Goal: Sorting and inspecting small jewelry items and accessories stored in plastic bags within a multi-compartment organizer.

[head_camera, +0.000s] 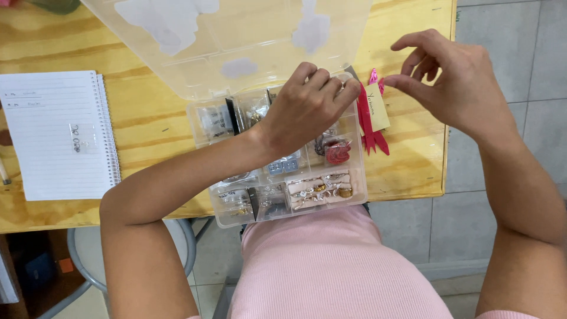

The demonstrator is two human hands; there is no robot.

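Two bare hands work over a clear plastic organiser box that sits at the near edge of a wooden table, partly overhanging the person's lap. Its lid is swung open and stands up at the far side.

Left hand: fingers curled down into an upper compartment, tips bunched together as if pinching something small. What is pinched, if anything, is hidden under the fingers; cannot tell.

Right hand: raised just right of the box, thumb and forefinger nearly touching, holding nothing visible. Just beside it lie red ribbon strips with a pale yellow paper tag on top.

Compartments hold small jewellery pieces: gold and silver rings and findings in the near right cell, a red coil, little clear bags.

Handling judgement: the contents look tiny, light and hard, easy to drop or scatter; fingertip pinch suits them best. The box itself seems light, rigid and smooth; best taken by its side walls, since the overhang could let it tip.

Surroundings: spiral notebook at left, a small bag of rings lying on it. Grey tile floor; a metal stool below the table.
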